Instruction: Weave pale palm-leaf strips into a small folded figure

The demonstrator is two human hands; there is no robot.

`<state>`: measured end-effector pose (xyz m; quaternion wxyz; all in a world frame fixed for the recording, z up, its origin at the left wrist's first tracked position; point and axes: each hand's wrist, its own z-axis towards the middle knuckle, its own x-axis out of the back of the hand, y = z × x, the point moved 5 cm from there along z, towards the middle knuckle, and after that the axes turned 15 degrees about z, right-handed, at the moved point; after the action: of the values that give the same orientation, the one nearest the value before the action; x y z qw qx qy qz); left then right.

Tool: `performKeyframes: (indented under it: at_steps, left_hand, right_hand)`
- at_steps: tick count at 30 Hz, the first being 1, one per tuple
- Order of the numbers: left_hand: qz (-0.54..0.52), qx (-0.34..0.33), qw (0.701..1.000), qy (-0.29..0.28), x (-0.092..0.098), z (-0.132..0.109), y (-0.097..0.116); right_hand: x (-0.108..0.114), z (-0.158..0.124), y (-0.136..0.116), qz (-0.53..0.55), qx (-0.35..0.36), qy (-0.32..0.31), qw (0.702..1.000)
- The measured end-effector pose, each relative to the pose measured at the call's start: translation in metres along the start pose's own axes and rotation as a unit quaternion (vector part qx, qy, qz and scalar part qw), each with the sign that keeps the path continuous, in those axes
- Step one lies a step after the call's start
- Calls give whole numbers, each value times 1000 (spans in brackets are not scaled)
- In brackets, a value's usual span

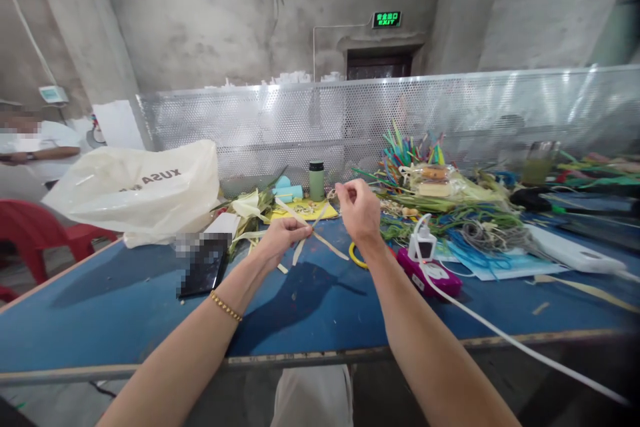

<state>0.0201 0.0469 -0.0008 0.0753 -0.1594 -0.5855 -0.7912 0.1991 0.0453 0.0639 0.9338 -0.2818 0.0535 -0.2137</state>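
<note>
Pale flat strips (330, 245) cross, pinched in our left hand (281, 239), inside the blue table's (325, 340) front edge — our right hand (361, 208) curls apart, hold unclear; rearward, a black-lidded green cylindrical bottle (317, 182) hides its contents.

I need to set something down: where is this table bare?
Bare blue table shows left of the black device, before the white bag, and between the forearms, nearer than the left hand. It's crowded right of the right hand, around the purple power strip and blue cords.
</note>
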Motion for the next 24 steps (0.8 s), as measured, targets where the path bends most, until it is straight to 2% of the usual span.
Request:
performKeyframes:
  at_steps: [1, 3, 5, 7, 10, 12, 17, 21, 24]
  left_hand:
    - [7, 2, 1000, -4, 0, 0, 0]
    - [33, -6, 999, -12, -2, -1, 1]
    - [54, -30, 998, -23, -5, -2, 3]
    - [63, -52, 996, -41, -8, -3, 6]
    - [68, -69, 993, -67, -11, -5, 9]
    - [72, -74, 992, -78, -11, -7, 11]
    - [80, -66, 990, -94, -11, -9, 14]
    - [92, -65, 989, -93, -11, -9, 14]
    - [89, -69, 989, -97, -10, -9, 14]
  right_hand:
    - [-3, -1, -8, -14, 56, -21, 998]
    - [-19, -7, -17, -14, 114, -139, 984]
    - [-34, -15, -17, 16, 100, -253, 962]
    - [-43, -20, -13, 63, 42, -305, 949]
    - [-46, -22, -6, 140, -59, -325, 933]
    - [-44, -22, -5, 174, -99, -329, 923]
    - [-40, -21, -4, 215, -135, -345, 904]
    - [-39, -21, 1, 211, -155, -319, 911]
    - [-39, -24, 2, 226, -197, -317, 900]
